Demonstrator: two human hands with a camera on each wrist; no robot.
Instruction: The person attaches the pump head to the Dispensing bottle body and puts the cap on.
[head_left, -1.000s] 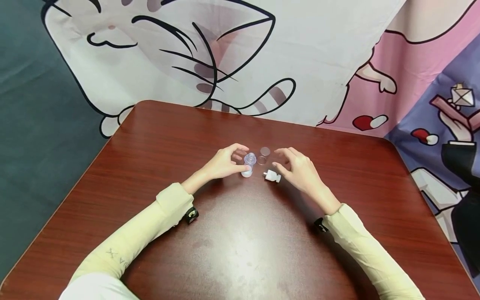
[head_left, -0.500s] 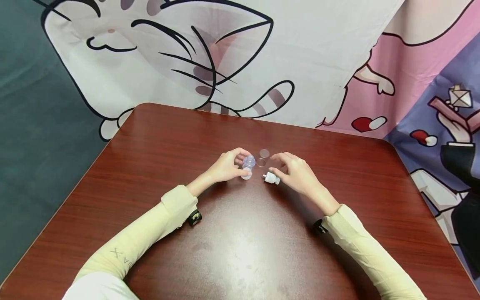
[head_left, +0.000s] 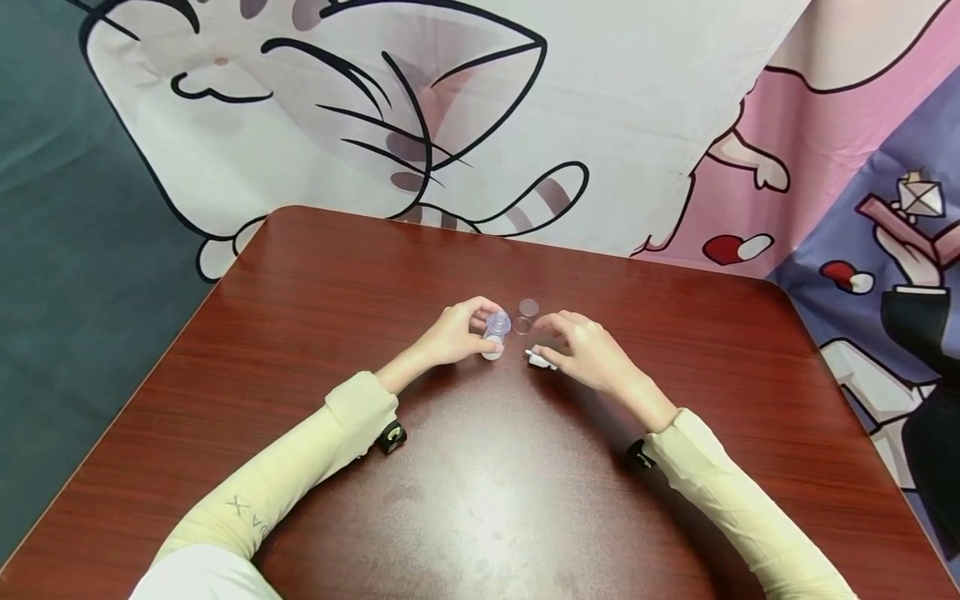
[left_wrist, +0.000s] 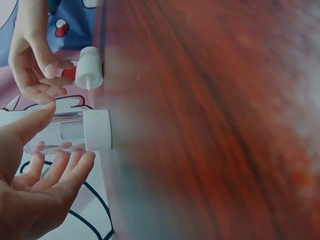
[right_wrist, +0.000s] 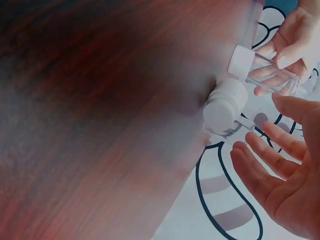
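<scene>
A small clear bottle [head_left: 498, 322] with a white base [left_wrist: 98, 130] stands upright on the table. Around it curl the thumb and fingers of my left hand [head_left: 444, 336], the thumb overlapping its near side; some fingers show through the clear wall. Just to the right lies a stubby white fitting [head_left: 537, 359] with a thin nozzle, on its side, the nozzle pointing toward the bottle. My right hand [head_left: 588, 352] hovers over the fitting, thumb and fingers spread; the hand partly covers the fitting in the head view. In the right wrist view, the fingertips [right_wrist: 240, 149] are close beside it.
Behind the bottle, a flat clear disc [head_left: 528, 307] and a thin clear ring [head_left: 522, 326] lie on the reddish-brown table [head_left: 480, 467]. A printed cloth [head_left: 637, 125] hangs along the table's far edge. Black devices sit under both wrists.
My right hand has moved left and down to the white fitting, now covering part of it. My left hand has closed in around the bottle, which stays in place.
</scene>
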